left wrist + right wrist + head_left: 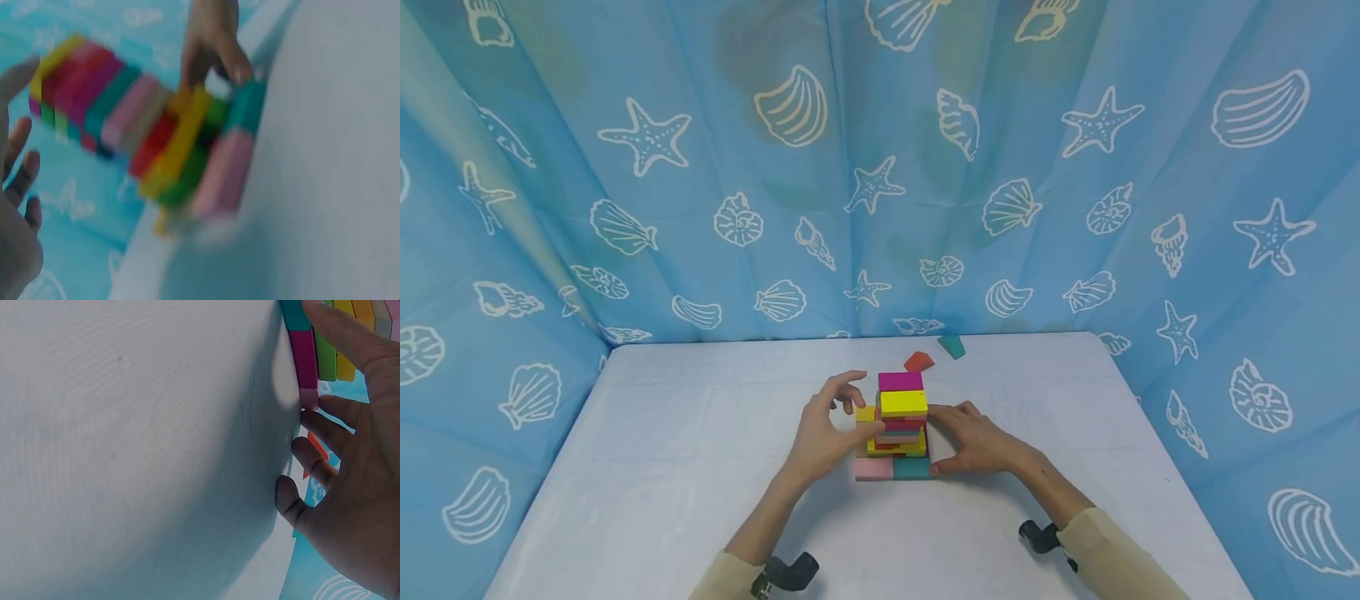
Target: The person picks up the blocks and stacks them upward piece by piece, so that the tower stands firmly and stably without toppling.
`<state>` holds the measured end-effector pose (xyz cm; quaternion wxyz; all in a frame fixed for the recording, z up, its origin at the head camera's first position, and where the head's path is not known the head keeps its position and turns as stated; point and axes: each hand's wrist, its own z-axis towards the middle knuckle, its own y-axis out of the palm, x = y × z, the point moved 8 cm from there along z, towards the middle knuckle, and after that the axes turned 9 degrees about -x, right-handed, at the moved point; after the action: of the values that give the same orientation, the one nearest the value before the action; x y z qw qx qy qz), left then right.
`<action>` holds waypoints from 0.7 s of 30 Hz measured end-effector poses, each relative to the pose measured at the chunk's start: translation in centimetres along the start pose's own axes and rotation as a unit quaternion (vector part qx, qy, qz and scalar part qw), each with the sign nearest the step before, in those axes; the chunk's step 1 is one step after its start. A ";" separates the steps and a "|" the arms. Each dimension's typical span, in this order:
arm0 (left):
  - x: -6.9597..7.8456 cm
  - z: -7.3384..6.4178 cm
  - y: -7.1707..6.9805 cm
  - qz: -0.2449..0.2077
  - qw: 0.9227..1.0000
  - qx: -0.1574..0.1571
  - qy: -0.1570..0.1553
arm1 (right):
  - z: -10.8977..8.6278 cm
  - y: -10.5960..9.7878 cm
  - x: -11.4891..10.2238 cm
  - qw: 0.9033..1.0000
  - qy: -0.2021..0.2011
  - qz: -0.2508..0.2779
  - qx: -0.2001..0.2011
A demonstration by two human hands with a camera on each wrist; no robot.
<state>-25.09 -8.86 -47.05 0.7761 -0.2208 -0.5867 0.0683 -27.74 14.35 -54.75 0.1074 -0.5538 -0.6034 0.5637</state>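
A tower of coloured wooden blocks (903, 405) stands near the middle of the table, yellow and magenta at its top. Its bottom layer shows a pink block (874, 469) and a teal block (912, 469) at the front. My left hand (822, 433) is beside the tower's left side, thumb and fingers spread apart, holding nothing. In the left wrist view, blurred, its fingers (19, 150) lie off the upper end of the tower. My right hand (981, 442) is low at the right side, its thumb at the teal block and its fingers farther back along the base.
An orange-red flat piece (918, 362) and a teal flat piece (952, 346) lie behind the tower, towards the table's back edge. The table has a white cover (685, 467). A blue curtain with shell and starfish prints (865, 225) hangs behind and at both sides.
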 end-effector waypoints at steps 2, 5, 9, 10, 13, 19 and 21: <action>-1.5 -0.1 -0.3 0.010 1.000 -0.021 -0.017 | 0.0 0.0 0.0 1.000 0.000 0.000 0.000; -4.0 -0.4 -0.4 0.046 0.995 -0.066 -0.049 | 0.0 0.0 0.0 1.000 0.001 -0.002 -0.001; -7.6 -1.0 0.4 0.131 0.980 -0.132 -0.065 | 0.1 0.1 0.1 1.000 0.000 -0.007 -0.001; -8.3 -1.1 0.7 0.149 0.977 -0.142 -0.060 | 0.1 0.1 0.1 1.000 0.000 -0.008 -0.001; -9.4 -1.5 1.4 0.189 0.967 -0.167 -0.046 | 0.1 0.1 0.2 1.000 0.002 -0.010 0.000; -9.4 -1.6 1.8 0.226 0.957 -0.183 -0.022 | 0.2 0.1 0.2 1.000 0.001 -0.006 0.003; -9.4 -1.7 2.0 0.240 0.953 -0.186 -0.015 | 0.2 0.1 0.3 1.000 0.000 -0.009 0.002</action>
<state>-26.02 -10.98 -56.48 0.6735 -0.4944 -0.5299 0.1457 -27.92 14.39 -55.06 0.1137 -0.5483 -0.6068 0.5642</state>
